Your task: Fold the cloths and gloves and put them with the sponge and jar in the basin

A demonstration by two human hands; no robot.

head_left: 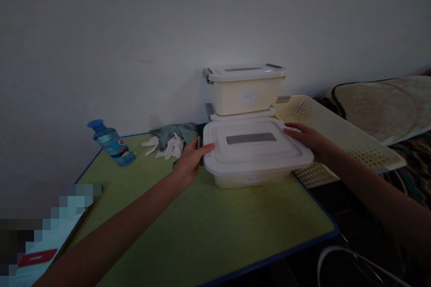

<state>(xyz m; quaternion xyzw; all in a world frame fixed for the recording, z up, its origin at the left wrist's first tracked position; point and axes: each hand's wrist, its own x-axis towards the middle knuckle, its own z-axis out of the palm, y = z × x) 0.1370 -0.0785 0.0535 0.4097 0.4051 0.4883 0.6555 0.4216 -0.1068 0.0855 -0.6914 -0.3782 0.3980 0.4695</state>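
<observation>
A cream storage box [254,180] with a white lid and a grey handle strip sits between my two hands over the front part of the green table. My left hand [192,158] grips its left end, the thumb on the lid's edge and the fingers partly hidden behind it. At the far right corner my right hand [308,140] is closed on the lid's rim, its lower fingers hidden. Whether the box rests on the table or hangs just above it, I cannot tell. Behind it, a second lidded box [247,94] stands stacked on another white lid [240,115].
A blue bottle [114,145] stands at the table's back left, beside crumpled white gloves [170,147] and a grey-green cloth [175,132]. On the right lies a long perforated cream basket [336,130] next to a pale cushion [387,105]. The blue-edged green table [202,233] meets the wall.
</observation>
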